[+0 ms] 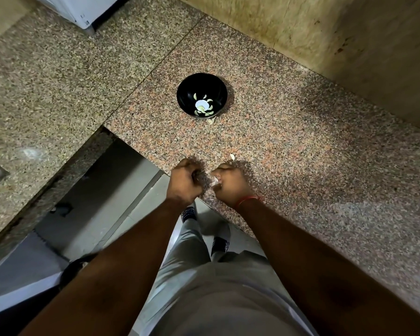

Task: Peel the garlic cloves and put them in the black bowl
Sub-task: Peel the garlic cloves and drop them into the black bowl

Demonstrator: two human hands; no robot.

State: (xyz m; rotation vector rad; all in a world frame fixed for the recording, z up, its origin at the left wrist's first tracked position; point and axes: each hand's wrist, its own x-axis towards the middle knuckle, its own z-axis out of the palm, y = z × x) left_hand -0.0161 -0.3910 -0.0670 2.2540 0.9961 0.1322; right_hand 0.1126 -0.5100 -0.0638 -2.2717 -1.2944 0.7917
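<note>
I look down from my head camera at a speckled granite counter [289, 132], and I place everything by the black bowl [201, 95] that sits on it, away from the counter's front edge. Inside the bowl lie several pale peeled garlic cloves [204, 105], gathered at the bottom. A small pale scrap [211, 121] lies on the counter touching the bowl's near side; I cannot tell whether it is skin or clove. Well nearer to me than the bowl, at the counter's front edge, both my hands work close together. My left hand [183, 181] is curled into a fist, and I cannot tell whether it holds anything. My right hand [230, 184] is curled too, its fingers pinching a pale clove [215, 181], partly hidden. A loose pale piece [232, 156] lies on the counter between my right hand and the bowl. As I judge it, the risk is the edge: my hands hover right above it, so a clove that slips from the pinch could drop to the floor [141, 209] below. Bits of skin could also cling to a clove and ride into the bowl.
</note>
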